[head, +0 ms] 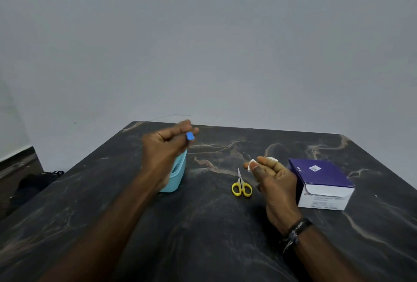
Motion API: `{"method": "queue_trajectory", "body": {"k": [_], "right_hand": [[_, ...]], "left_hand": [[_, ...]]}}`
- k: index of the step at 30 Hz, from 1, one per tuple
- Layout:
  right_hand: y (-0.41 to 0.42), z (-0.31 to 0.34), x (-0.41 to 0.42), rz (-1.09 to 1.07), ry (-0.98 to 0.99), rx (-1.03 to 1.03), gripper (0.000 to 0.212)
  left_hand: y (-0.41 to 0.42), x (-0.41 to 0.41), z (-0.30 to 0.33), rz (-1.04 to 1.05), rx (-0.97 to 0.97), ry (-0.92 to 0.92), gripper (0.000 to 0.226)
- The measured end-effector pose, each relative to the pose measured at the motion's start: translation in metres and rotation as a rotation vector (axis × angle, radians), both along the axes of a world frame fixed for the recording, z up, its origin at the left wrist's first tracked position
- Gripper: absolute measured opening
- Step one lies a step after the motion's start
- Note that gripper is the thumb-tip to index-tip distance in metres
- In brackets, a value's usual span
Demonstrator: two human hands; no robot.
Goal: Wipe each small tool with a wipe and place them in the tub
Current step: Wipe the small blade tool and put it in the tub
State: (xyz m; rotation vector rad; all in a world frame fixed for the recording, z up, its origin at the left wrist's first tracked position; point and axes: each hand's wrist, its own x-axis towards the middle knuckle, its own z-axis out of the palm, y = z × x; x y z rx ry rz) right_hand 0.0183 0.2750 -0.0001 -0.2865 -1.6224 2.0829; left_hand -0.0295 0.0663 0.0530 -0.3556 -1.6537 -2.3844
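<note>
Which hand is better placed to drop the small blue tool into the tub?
Left. The left hand already pinches the blue tool just above the tub; the right hand holds the wipe, farther away.

The left hand [165, 144] hides most of the tub [177, 174]; its blue tool [190, 136] is blurred.

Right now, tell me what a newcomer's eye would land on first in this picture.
The left hand is raised over the light blue tub at the table's left, pinching a small blue tool. The right hand holds a white wipe near the middle. Yellow-handled scissors lie on the dark marbled table between the hands, and a purple and white box of wipes sits at the right.
</note>
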Motion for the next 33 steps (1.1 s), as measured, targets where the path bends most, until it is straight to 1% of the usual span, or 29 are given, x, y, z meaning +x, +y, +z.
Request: {"method": "queue_trajectory", "body": {"k": [2,5,6,7,10,12,14,16,18,21,25,27,30,33], "right_hand": [[-0.002,0.001,0.001,0.01,0.0,0.007,0.029],[-0.003,0.001,0.003,0.026,-0.005,0.023,0.029],[-0.003,0.0,0.003,0.027,-0.007,0.026,0.029],[-0.003,0.0,0.003,0.027,-0.012,0.03,0.03],[-0.004,-0.001,0.003,0.03,-0.024,0.05,0.032],[-0.004,-0.003,0.002,0.035,-0.027,0.066,0.031],[-0.004,-0.004,0.002,0.044,-0.028,0.08,0.029],[-0.004,-0.006,0.0,0.052,-0.034,0.095,0.028],[-0.004,-0.009,-0.001,0.059,-0.044,0.104,0.029],[-0.004,-0.01,-0.001,0.069,-0.037,0.12,0.028],[-0.005,-0.01,-0.002,0.076,-0.03,0.138,0.027],[-0.005,-0.011,-0.002,0.081,-0.027,0.154,0.027],[-0.006,-0.011,-0.002,0.085,-0.024,0.161,0.028],[-0.007,-0.01,-0.001,0.087,-0.017,0.153,0.028]], "left_hand": [[-0.017,-0.007,0.007,0.057,0.013,-0.023,0.013],[-0.038,-0.014,0.02,0.039,0.145,-0.086,0.013],[-0.043,-0.017,0.022,0.037,0.14,-0.099,0.012],[-0.048,-0.019,0.023,0.043,0.096,-0.107,0.012],[-0.057,-0.028,0.02,0.051,-0.207,-0.085,0.016],[-0.058,-0.031,0.019,0.03,-0.397,-0.085,0.026],[-0.058,-0.033,0.018,0.017,-0.555,-0.105,0.037],[-0.057,-0.036,0.017,0.028,-0.684,-0.108,0.042],[-0.053,-0.04,0.013,0.089,-0.821,-0.083,0.038],[-0.047,-0.047,0.008,0.202,-1.016,-0.062,0.026],[-0.04,-0.05,0.011,0.394,-1.33,-0.015,0.017],[-0.038,-0.052,0.012,0.405,-1.434,-0.071,0.019],[-0.035,-0.058,0.012,0.321,-1.535,-0.211,0.021],[-0.028,-0.06,0.011,0.278,-1.617,-0.254,0.018]]}}
